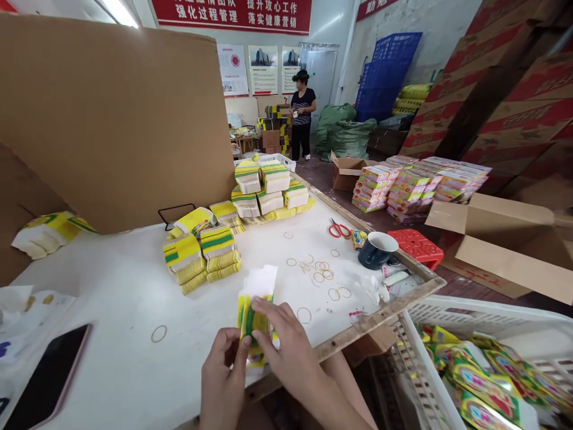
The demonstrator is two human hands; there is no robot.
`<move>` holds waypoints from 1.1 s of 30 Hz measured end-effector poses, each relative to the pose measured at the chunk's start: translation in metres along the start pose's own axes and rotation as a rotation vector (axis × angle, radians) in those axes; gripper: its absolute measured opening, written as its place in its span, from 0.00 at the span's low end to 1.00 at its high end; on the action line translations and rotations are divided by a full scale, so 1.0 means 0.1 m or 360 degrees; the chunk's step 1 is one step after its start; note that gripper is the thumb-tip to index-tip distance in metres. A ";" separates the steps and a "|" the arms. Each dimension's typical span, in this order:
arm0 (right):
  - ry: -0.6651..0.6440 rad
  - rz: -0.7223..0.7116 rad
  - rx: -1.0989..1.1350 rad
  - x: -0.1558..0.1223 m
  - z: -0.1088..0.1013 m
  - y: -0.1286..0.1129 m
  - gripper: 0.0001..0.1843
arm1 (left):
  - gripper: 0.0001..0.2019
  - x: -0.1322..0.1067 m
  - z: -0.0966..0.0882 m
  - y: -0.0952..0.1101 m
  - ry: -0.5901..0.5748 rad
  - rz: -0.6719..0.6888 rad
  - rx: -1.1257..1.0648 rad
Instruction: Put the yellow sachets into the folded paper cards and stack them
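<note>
Close to the table's front edge, both of my hands hold a small yellow and green printed packet (250, 316) with a white upper end. My left hand (228, 364) pinches its left side between thumb and fingers. Across its right side lies my right hand (286, 340), fingers and thumb closed on it. Just beyond stand stacked bundles of yellow, green and white packets (219, 245). More such bundles (264, 182) are piled farther back. Several loose rubber bands (320, 272) lie to the right of my hands, and a single rubber band (159, 333) lies to the left.
A phone (49, 376) lies at the left. Red-handled scissors (339, 229), a dark mug (376, 251) and a wooden table rim (385, 313) are at the right. Beyond the rim stand a white basket (416, 346) of packets and a red stool (414, 245). A person (303, 113) stands far back.
</note>
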State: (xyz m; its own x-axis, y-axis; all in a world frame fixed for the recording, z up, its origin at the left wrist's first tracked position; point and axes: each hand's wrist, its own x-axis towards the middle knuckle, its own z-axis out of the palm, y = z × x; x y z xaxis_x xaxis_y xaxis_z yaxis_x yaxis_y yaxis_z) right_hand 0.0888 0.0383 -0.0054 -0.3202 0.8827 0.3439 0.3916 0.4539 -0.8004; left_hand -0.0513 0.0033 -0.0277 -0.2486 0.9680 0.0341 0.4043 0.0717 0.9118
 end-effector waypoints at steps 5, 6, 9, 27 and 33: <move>0.0053 0.0213 0.0055 -0.06 -0.04 -0.05 0.18 | 0.11 -0.08 0.06 0.14 -0.0181 -0.0118 -0.0628; 0.0100 0.0272 0.0098 -0.07 -0.05 -0.05 0.16 | 0.12 -0.09 0.07 0.17 -0.0184 -0.0159 -0.0725; 0.0209 0.0357 0.0285 -0.09 -0.06 -0.06 0.11 | 0.13 -0.12 0.10 0.25 -0.0296 -0.0477 -0.1121; 0.0267 0.0636 0.0537 -0.24 -0.10 0.02 0.12 | 0.24 -0.07 0.22 0.18 -0.0260 -0.0604 -0.1269; 0.0326 0.0573 0.0530 -0.27 -0.21 0.04 0.18 | 0.37 -0.16 0.22 0.24 -0.0226 -0.0312 -0.1073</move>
State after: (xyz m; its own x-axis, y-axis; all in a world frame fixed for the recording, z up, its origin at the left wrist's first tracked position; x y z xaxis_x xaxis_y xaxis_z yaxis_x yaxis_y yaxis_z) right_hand 0.1176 0.0186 -0.0075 -0.0282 0.9963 0.0809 0.1398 0.0841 -0.9866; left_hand -0.0181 -0.0048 -0.0155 -0.1252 0.9778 -0.1683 -0.2797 0.1280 0.9515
